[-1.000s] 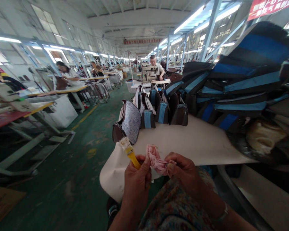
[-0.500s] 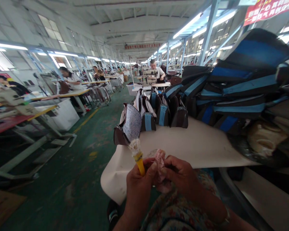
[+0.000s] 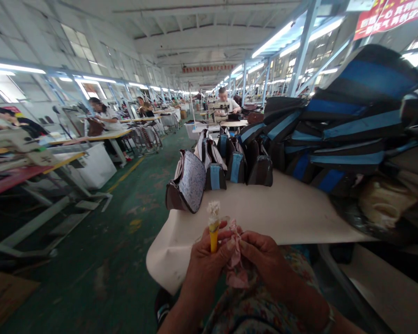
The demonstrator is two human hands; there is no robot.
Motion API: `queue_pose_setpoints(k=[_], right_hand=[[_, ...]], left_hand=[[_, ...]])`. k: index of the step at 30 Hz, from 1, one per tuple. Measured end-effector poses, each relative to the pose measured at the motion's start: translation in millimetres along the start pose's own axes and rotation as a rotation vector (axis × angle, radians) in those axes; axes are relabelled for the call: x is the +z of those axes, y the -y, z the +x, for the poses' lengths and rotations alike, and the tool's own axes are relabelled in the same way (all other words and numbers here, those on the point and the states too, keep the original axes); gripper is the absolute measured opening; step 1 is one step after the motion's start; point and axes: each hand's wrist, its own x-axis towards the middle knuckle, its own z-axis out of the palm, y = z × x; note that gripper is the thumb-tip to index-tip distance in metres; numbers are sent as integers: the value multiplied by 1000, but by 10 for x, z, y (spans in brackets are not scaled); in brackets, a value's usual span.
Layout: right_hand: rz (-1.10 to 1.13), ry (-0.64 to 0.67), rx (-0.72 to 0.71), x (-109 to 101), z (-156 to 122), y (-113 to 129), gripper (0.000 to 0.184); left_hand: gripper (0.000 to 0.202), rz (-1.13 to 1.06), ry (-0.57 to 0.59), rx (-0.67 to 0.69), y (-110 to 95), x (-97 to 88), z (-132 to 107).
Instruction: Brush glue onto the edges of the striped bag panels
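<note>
Evidently mid-work: at lower centre the left hand (image 3: 205,266) has its grip closed round an upright yellow-handled brush (image 3: 213,234), and the right hand (image 3: 264,260) pinches a pink rag (image 3: 235,271) beside it, before the worktop (image 3: 292,208). The bristles look caked pale, so I judge the wiping unfinished. At upper right, the red banner (image 3: 390,14) has writing too blurred to read.

A bag factory: long rows of sewing tables (image 3: 101,135), stacked bags (image 3: 348,120).

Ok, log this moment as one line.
left hand: grips brush, bristles up | right hand: pinches cloth beside brush | table: bags stand on it
</note>
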Motion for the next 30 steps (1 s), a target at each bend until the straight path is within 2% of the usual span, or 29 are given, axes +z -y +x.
queue_pose_setpoints(k=[4,7,9,12,15,17,20,22,24,27,30], right_hand=[[45,24,11,10,10,-68,35],[-6,20,4,21,17,-91,38],[-136,-2,-25,7,16,-105,40],[-483,-124,-177,-66,11,-87,38],[-655,-245,-341,-168,36,34,23],[-657,-210,-386,-216,83,151,15],[-681,-63,-419,-225,180,278,12],[-691,0,-454,-208,245,289,13],[-704,-3,-496,-211,313,248,18],[-707,-125,-500,-329,450,172,22],[-402,-381,-382,-602,633,196,25]], left_hand=[[30,-146,9,-122,-1,46,7],[29,-198,-43,-174,1,62,46],[28,-168,-90,-185,4,54,81],[25,-63,-143,-153,11,26,121],[24,54,-175,-111,12,13,123],[24,141,-178,-90,3,26,111],[23,291,-141,-64,-15,65,117],[22,380,-115,-60,-11,86,165],[20,440,-110,-52,19,94,249],[19,481,-117,-38,105,85,416],[16,511,-94,-64,199,68,607]])
